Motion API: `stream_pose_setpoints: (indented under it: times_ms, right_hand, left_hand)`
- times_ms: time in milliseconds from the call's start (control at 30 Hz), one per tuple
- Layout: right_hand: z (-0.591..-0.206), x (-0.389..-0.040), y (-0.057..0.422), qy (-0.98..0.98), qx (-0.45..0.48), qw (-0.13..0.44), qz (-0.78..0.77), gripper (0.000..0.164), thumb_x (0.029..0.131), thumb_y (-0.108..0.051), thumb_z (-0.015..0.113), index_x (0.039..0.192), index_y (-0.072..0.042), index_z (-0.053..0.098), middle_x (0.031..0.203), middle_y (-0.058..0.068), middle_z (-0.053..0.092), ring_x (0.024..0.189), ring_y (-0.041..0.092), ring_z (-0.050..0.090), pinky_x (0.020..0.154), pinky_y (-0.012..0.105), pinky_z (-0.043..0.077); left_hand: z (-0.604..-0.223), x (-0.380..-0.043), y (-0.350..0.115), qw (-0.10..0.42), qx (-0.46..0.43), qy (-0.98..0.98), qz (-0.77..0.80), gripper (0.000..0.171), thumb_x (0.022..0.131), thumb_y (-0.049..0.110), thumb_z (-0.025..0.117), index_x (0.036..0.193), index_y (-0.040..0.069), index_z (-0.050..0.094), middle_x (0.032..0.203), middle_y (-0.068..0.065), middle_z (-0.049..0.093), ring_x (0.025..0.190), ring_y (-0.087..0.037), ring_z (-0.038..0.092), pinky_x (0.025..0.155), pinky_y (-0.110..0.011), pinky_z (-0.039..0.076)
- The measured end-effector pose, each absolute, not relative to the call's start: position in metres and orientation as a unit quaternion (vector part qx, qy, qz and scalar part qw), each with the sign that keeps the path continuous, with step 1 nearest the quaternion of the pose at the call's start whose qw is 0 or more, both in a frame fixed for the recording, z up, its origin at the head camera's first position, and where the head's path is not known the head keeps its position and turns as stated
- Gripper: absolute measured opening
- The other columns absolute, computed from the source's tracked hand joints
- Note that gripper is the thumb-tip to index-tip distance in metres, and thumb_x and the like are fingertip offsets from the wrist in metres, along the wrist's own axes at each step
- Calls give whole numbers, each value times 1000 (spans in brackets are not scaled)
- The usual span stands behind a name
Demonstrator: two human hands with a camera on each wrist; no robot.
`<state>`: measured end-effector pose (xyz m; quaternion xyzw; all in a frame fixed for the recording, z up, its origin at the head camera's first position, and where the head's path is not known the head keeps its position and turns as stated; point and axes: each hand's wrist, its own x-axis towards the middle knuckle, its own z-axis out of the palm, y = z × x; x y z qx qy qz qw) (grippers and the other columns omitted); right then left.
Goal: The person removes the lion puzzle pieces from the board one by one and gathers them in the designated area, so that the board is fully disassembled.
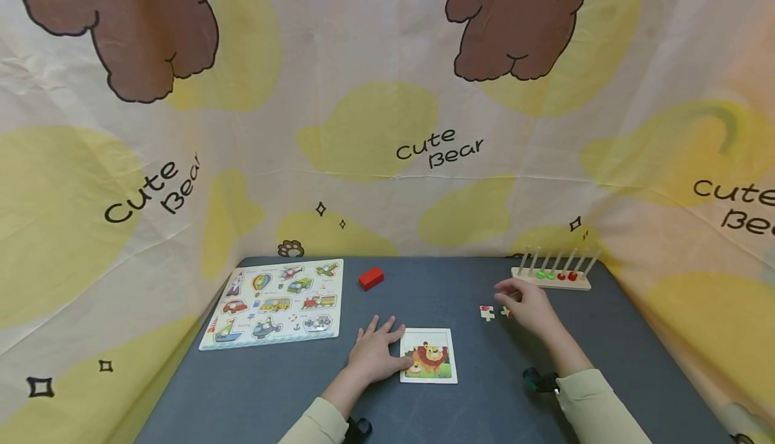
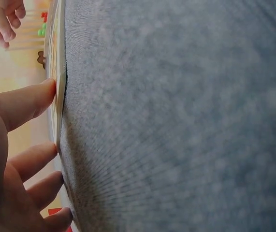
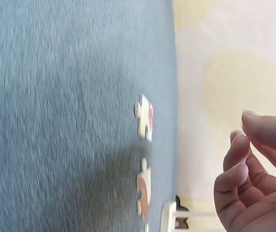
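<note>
A small white-framed lion puzzle (image 1: 428, 360) lies flat at the front middle of the table. My left hand (image 1: 374, 353) rests at its left edge, fingers spread, the thumb on the picture; in the left wrist view the thumb (image 2: 34, 101) touches the board. To the right, my right hand (image 1: 529, 306) hovers over loose jigsaw pieces, fingers loosely curled. Between its thumb and fingertips I see nothing held in the right wrist view. One jigsaw piece (image 1: 487, 313) lies left of that hand; another piece (image 3: 144, 191) is partly hidden behind it in the head view.
A vehicle picture board (image 1: 281, 306) lies at the left. Near the back stands a red block (image 1: 371, 278). At the back right is a wooden peg rack (image 1: 554, 281) with green and red beads. A printed bear cloth (image 1: 363, 215) hangs behind the table.
</note>
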<state>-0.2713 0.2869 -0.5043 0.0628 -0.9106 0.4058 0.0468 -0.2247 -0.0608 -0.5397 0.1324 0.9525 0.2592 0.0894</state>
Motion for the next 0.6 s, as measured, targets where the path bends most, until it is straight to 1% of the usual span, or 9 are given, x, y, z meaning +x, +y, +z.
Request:
stream_pose_setpoints:
  times_ms: [100, 200, 400, 600]
  right_hand:
    - [-504, -271, 277, -909, 63, 46, 408, 24, 98, -18, 67, 117, -4, 69, 100, 10, 70, 75, 19, 62, 59, 29, 52]
    - [-504, -271, 268, -912, 68, 48, 401, 23, 97, -18, 68, 116, -5, 70, 99, 8, 71, 78, 15, 61, 61, 28, 51]
    - [-506, -271, 255, -910, 71, 50, 405, 21, 95, -15, 71, 113, -4, 70, 98, 7, 71, 78, 16, 62, 61, 28, 51]
    - [-505, -271, 245, -905, 74, 58, 415, 19, 94, -16, 72, 110, -7, 72, 97, 6, 71, 77, 16, 61, 61, 28, 52]
  left_hand:
    - [-539, -225, -61, 89, 130, 953, 260, 75, 81, 51, 78, 145, 18, 58, 158, -10, 44, 153, -42, 23, 119, -68, 19]
    - [-539, -224, -61, 88, 130, 953, 260, 75, 81, 51, 78, 145, 18, 58, 158, -10, 44, 153, -42, 23, 119, -68, 19]
    - [-540, -223, -59, 87, 131, 952, 264, 75, 81, 50, 78, 145, 17, 58, 158, -10, 44, 153, -43, 23, 119, -68, 19]
    - [-540, -223, -59, 85, 130, 952, 264, 75, 81, 50, 79, 145, 17, 58, 158, -10, 44, 153, -42, 22, 119, -68, 19]
